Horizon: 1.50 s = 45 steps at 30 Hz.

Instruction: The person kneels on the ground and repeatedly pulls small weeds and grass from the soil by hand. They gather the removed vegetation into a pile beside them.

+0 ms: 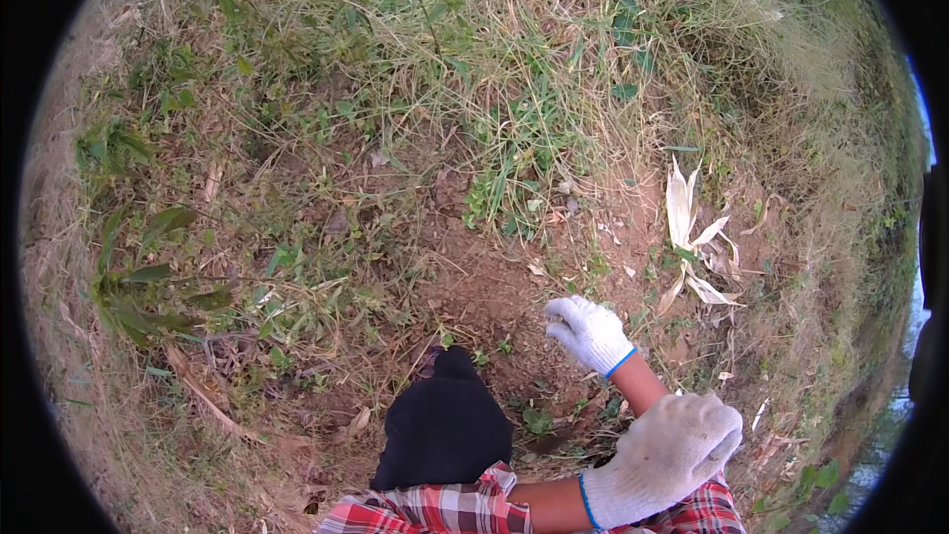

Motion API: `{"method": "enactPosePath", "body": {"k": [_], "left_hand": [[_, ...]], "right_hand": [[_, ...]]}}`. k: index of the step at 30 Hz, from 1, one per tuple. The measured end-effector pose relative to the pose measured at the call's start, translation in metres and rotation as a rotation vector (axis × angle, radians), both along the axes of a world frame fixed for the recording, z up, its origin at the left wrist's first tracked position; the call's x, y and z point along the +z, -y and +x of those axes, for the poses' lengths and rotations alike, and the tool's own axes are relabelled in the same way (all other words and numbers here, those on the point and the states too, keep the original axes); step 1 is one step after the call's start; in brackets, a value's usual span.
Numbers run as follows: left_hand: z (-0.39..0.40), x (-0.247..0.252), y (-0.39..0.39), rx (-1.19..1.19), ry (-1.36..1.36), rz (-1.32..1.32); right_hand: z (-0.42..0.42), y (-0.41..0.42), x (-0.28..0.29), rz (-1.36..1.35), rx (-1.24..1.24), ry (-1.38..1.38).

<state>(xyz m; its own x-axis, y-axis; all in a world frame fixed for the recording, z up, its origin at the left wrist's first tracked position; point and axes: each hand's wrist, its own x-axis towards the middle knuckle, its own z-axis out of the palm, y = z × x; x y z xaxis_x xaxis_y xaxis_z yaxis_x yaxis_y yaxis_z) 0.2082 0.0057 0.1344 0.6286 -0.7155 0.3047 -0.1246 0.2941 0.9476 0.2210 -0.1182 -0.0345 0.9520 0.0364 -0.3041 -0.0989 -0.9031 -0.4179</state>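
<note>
My right hand (589,331), in a white knit glove with a blue cuff edge, is low over bare reddish soil (482,282), right of centre. Its fingers are loosely curled; whether anything is between them cannot be told. My left hand (663,452), in a similar, dirtier glove, reaches across to the lower right and overlaps my right forearm in the view. Its fingers are bent and mostly turned away, so its grip is hidden. Pale dry corn husks (686,237) lie on the ground beyond my hands.
Dark cloth covers my leg (445,423) at the bottom, beside red plaid sleeves (460,508). Cut grass (534,89) and dry stalks lie across the ground ahead. Leafy green weeds (148,297) stand at the left, with more at the top. Low leaves (537,419) grow near my leg.
</note>
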Motion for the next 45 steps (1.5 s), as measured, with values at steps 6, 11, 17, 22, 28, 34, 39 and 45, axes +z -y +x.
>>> {"method": "enactPosePath", "body": {"k": [6, 11, 17, 22, 28, 34, 39, 45], "left_hand": [[-0.002, 0.0, 0.004, -0.001, 0.02, 0.013], [0.006, 0.001, -0.001, -0.044, -0.064, -0.011], [0.017, 0.002, -0.009, -0.015, -0.096, -0.012], [0.037, 0.011, -0.011, 0.048, -0.151, -0.057], [0.052, 0.011, -0.012, 0.019, -0.192, -0.055], [0.058, 0.007, -0.01, 0.041, -0.206, -0.062], [0.054, 0.005, -0.008, 0.044, -0.221, -0.053], [0.052, 0.008, -0.009, 0.054, -0.223, -0.06]], "right_hand": [[0.063, 0.017, 0.013, 0.122, -0.147, 0.168], [0.108, 0.036, -0.013, 0.251, -0.339, 0.217], [0.162, 0.05, -0.059, 0.216, -0.538, 0.219], [0.2, 0.047, -0.091, 0.203, -0.63, 0.124], [0.215, 0.072, -0.155, 0.373, -0.789, 0.022], [0.213, 0.081, -0.147, 0.415, -0.716, -0.018], [0.204, 0.065, -0.119, 0.187, -0.447, 0.08], [0.196, 0.066, -0.096, 0.089, -0.345, 0.135]]}}
